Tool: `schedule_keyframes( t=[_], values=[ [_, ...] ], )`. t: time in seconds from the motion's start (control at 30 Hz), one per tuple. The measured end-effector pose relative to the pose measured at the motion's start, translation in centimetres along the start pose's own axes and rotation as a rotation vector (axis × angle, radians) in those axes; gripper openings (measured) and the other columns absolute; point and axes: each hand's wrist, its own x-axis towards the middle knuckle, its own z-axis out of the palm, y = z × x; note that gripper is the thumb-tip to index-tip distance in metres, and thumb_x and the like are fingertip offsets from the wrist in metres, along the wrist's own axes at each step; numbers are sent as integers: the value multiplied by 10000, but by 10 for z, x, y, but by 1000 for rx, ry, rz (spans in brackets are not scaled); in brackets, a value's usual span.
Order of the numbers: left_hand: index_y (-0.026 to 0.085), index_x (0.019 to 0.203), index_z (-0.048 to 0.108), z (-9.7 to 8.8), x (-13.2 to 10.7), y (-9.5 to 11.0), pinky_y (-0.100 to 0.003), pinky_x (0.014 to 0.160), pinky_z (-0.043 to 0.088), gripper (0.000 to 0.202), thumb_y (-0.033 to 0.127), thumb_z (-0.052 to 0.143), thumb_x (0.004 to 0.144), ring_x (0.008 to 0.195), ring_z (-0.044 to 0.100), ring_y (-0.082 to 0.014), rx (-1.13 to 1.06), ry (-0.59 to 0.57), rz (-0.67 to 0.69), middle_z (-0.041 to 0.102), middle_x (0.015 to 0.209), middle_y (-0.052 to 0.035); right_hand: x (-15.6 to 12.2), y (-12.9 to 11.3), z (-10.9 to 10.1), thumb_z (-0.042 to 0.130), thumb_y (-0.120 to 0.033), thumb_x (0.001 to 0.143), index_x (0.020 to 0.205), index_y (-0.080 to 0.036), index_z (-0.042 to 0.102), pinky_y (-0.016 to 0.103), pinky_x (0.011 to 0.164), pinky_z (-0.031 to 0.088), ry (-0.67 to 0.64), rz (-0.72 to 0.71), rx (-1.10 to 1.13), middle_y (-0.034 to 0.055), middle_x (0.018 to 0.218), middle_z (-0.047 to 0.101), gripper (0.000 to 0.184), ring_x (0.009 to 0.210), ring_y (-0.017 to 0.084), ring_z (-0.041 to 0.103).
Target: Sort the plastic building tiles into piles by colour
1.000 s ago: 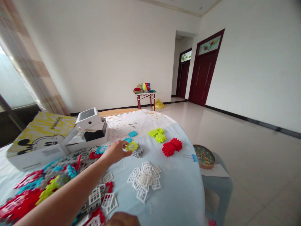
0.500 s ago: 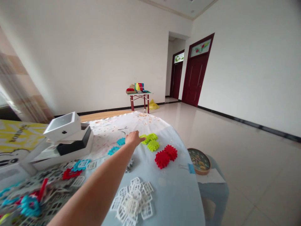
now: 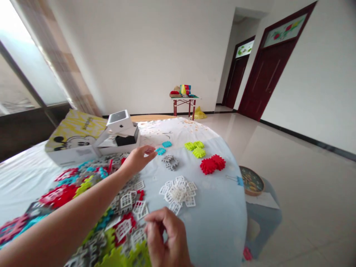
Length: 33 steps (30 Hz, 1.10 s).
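Observation:
My left hand (image 3: 137,160) reaches across the cloth-covered table (image 3: 217,222), its fingertips pressed together beside two blue toothed pieces (image 3: 161,150); whether they hold anything I cannot make out. Just past it lies a small grey pile (image 3: 170,162). My right hand (image 3: 167,241) is at the near edge, fingers curled in a pinch over the white grid pieces of the mixed heap (image 3: 83,193). Sorted piles lie farther out: white (image 3: 179,191), red (image 3: 213,165) and yellow-green (image 3: 196,148).
A yellow cartoon-mouse box (image 3: 73,135) and stacked white boxes (image 3: 121,122) stand at the table's far left. A round clock (image 3: 250,181) rests on a stool right of the table. Across the tiled floor stand a small red-legged table (image 3: 183,100) and dark red doors (image 3: 264,79).
My left hand has left the yellow-green piece at its pile and drawn back to the blue pieces. My right hand has risen into view, and the view has swung left.

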Motion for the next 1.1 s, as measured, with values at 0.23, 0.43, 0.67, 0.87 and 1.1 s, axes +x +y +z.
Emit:
schedule_keyframes(
  t=[0.23,0.43,0.67,0.87,1.1],
  values=[
    [215,922,647,-17,-125,14,-278,762,460,319,448,480,781,825,587,-152,-72,-251,149,654,907,-38,12,9,-4,458,-232,830,889,-169,592,190,563,471,10,52,102,22,725,630,160,612,105,577],
    [277,1120,565,-24,-163,33,-356,872,425,555,480,676,615,967,528,-202,-28,-613,406,598,1038,-51,15,17,-2,465,-268,817,886,-147,591,195,556,474,30,110,111,27,710,637,188,606,114,587],
    [266,990,613,-17,-173,33,-362,880,390,497,479,722,555,950,495,-219,79,-659,438,579,1019,-47,16,24,2,461,-244,805,873,-137,612,195,546,457,22,72,15,31,697,639,197,574,108,562],
    [256,889,631,-20,-171,26,-291,755,415,313,393,703,617,851,518,-177,44,-667,353,580,902,-27,16,25,3,460,-228,801,871,-138,614,200,563,453,3,56,-21,34,697,636,192,591,114,562],
    [202,819,545,-26,-149,0,-268,783,411,88,256,493,774,876,514,-150,29,-134,191,539,966,-40,16,24,3,459,-240,808,873,-139,616,197,562,446,-31,77,-28,27,680,625,197,582,110,552]
  ],
)
